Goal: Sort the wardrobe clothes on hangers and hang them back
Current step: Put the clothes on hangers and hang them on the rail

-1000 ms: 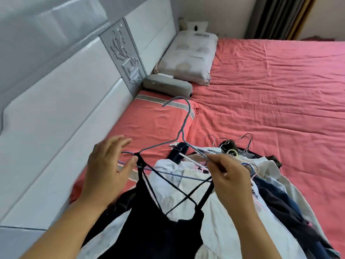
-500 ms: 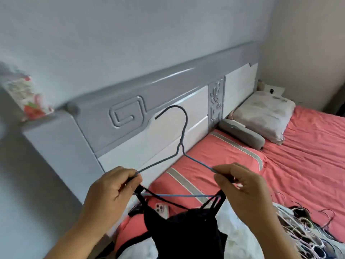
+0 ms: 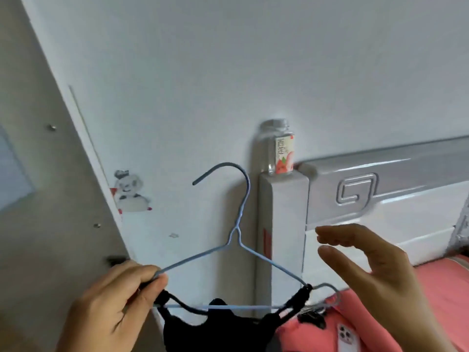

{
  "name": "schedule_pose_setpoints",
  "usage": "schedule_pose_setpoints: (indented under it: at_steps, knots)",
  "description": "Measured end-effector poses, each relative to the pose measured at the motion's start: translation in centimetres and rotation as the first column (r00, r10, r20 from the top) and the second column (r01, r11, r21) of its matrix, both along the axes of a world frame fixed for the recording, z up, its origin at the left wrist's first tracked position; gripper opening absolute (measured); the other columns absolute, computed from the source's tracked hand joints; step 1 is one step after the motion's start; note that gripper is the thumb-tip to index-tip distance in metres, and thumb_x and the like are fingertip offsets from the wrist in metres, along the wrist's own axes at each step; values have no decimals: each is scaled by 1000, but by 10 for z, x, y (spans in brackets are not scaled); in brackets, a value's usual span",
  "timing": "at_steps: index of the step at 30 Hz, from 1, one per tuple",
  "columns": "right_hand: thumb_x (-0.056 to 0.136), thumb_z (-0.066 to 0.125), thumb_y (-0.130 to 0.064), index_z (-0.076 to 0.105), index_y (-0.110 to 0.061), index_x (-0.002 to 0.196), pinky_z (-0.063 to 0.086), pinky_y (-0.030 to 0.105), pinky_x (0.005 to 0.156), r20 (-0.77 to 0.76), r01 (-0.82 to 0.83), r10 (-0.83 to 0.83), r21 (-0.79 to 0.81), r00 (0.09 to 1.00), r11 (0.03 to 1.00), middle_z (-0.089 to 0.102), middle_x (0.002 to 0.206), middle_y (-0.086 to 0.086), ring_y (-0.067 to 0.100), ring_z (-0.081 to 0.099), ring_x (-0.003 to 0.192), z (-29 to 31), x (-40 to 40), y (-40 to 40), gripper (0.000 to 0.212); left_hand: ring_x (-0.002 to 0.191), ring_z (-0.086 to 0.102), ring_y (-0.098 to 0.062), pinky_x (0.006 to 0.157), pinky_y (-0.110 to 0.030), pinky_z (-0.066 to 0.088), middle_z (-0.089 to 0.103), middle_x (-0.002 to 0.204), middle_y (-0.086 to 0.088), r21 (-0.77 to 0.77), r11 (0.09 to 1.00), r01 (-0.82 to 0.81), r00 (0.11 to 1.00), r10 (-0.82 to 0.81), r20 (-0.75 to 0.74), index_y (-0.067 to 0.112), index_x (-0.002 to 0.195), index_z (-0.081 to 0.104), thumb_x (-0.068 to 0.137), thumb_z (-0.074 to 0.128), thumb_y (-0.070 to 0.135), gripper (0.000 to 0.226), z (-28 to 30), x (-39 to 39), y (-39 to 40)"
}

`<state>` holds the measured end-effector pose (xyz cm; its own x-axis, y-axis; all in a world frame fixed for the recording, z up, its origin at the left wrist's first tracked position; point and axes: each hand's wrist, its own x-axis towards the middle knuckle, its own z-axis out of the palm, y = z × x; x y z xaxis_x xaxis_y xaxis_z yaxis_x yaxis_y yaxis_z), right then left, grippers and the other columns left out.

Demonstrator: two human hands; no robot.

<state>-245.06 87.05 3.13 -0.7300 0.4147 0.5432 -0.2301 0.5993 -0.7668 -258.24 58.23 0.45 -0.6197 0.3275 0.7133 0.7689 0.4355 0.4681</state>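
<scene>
A thin blue wire hanger stands upright in front of the white wall, hook pointing left. A black strappy top hangs from it, its straps looped over both shoulders of the hanger. My left hand pinches the hanger's left end. To the right of the hanger, my right hand is free of it, fingers spread and holding nothing. The lower part of the top runs out of view.
A grey wardrobe panel rises at the left. The grey-white headboard has a clear bottle on its end post. A phone lies on the pink bed at lower right.
The view has swung left from the bed to the wall and wardrobe. My right hand has let go of the hanger's right end; the left hand keeps it.
</scene>
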Motion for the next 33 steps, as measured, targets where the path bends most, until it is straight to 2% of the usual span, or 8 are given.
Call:
schedule_pose_setpoints:
  at_steps: [9, 14, 17, 19, 23, 26, 28, 33]
  knots:
    - [66, 59, -60, 67, -44, 94, 38, 1, 74, 24, -413, 414, 124, 910, 902, 68, 89, -20, -5, 60, 92, 26, -87, -107, 34, 69, 52, -5, 67, -21, 40, 58, 72, 9, -34, 925, -379, 914, 368, -170, 10, 75, 68, 87, 53, 33, 30, 26, 6, -127]
    - [62, 50, -82, 64, -47, 94, 37, -1, 74, 22, -576, 585, 204, 811, 792, 67, 92, -23, -8, 58, 93, 37, -122, -159, 50, 73, 56, -6, 68, -22, 42, 57, 78, 13, 11, 838, -545, 830, 541, -137, 18, 79, 67, 87, 54, 34, 22, 38, 21, -173]
    - [65, 68, -61, 62, -51, 96, 37, -2, 76, -12, -658, 674, 205, 738, 724, 65, 94, -26, -11, 57, 93, 38, -138, -188, 33, 74, 55, -3, 69, -17, 41, 57, 81, 13, 53, 774, -631, 762, 631, -142, 14, 79, 69, 85, 53, 35, 28, 45, 32, -198]
    - [70, 74, -44, 59, -55, 99, 40, -1, 67, -25, -730, 745, 180, 667, 659, 64, 97, -26, -10, 58, 92, 39, -145, -209, 34, 75, 55, -2, 70, -12, 39, 58, 80, 12, 75, 729, -680, 716, 683, -143, 12, 78, 70, 84, 52, 36, 30, 51, 40, -216]
    - [73, 77, -29, 56, -58, 100, 38, -4, 66, -58, -790, 821, 242, 568, 563, 67, 89, -16, -8, 59, 90, 49, -162, -255, 45, 76, 58, -3, 69, -14, 41, 60, 79, 12, 125, 662, -739, 647, 749, -139, 19, 79, 69, 84, 51, 40, 27, 69, 55, -253]
    - [70, 68, -35, 59, -57, 85, 38, -2, 70, -66, -784, 843, 335, 535, 523, 62, 89, -24, -2, 60, 89, 69, -177, -296, 28, 71, 58, -6, 63, -16, 41, 61, 79, 10, 165, 621, -766, 605, 784, -140, 29, 78, 65, 83, 52, 41, 19, 87, 61, -283]
    - [76, 65, -36, 58, -50, 95, 40, 4, 74, -72, -765, 849, 400, 523, 505, 58, 88, -27, 2, 59, 90, 82, -186, -321, 25, 67, 55, -10, 61, -21, 40, 59, 73, 4, 179, 589, -788, 567, 807, -164, 25, 76, 66, 82, 52, 42, 22, 101, 63, -304]
    - [84, 57, -33, 66, -30, 102, 47, 29, 70, -184, -702, 865, 518, 467, 489, 63, 83, -15, 12, 61, 80, 124, -206, -386, 21, 62, 52, -14, 59, -22, 38, 57, 66, -5, 255, 527, -811, 468, 845, -259, 14, 76, 69, 82, 54, 40, 31, 146, 63, -360]
